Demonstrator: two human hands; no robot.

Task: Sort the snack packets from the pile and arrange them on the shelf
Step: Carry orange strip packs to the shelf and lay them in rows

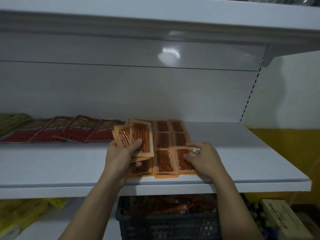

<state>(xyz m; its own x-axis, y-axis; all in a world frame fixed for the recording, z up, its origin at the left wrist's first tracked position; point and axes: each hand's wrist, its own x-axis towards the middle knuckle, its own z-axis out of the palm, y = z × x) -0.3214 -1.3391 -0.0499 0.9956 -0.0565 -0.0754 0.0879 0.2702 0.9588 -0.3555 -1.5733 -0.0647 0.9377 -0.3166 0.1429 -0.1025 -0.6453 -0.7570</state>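
**A:** What's the place like?

**B:** Dim. There's a white shelf [242, 153] with another shelf board [155, 16] above it and a yellow wall [285, 146] to the right. A dark plastic crate [164, 227] stands below, holding more packets.

**A:** And the snack packets?

**B:** They have orange borders and clear windows showing reddish-brown sticks. The laid packets [163, 135] lie flat in neat rows on the shelf, just right of a row of red packets [78, 130]. The left hand [121, 153] grips a fan of packets [141, 135], thumb across the front one. The right hand [204, 158] pinches the front-right packet [181, 161] of the rows.
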